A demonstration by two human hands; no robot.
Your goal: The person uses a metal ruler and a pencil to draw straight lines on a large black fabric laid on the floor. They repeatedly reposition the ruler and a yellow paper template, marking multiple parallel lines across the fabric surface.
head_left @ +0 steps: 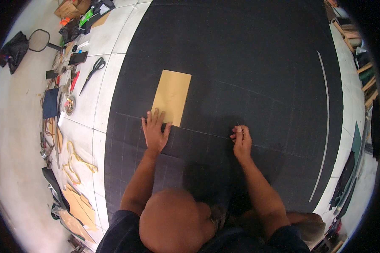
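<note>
A large black cloth (249, 46) is spread out in front of me, marked with thin pale lines. On it lies a tan rectangular piece of card or stiff paper (173, 92), slightly tilted, its near edge along one long pale line. My left hand (155, 135) rests flat with fingers spread, the fingertips touching the card's near left corner. To the right, just by the same line and apart from the card, my right hand (242, 142) is closed in a pinch. Something thin and small seems to be between its fingertips, too small to name.
A long pale strip, like a ruler (326, 109), lies along the cloth's right side. On the white tiles at left are black scissors (93, 75), a phone (78, 58), a yellow measuring tape (74, 162) and tan card pieces (81, 206). Rolled materials (348, 36) line the right.
</note>
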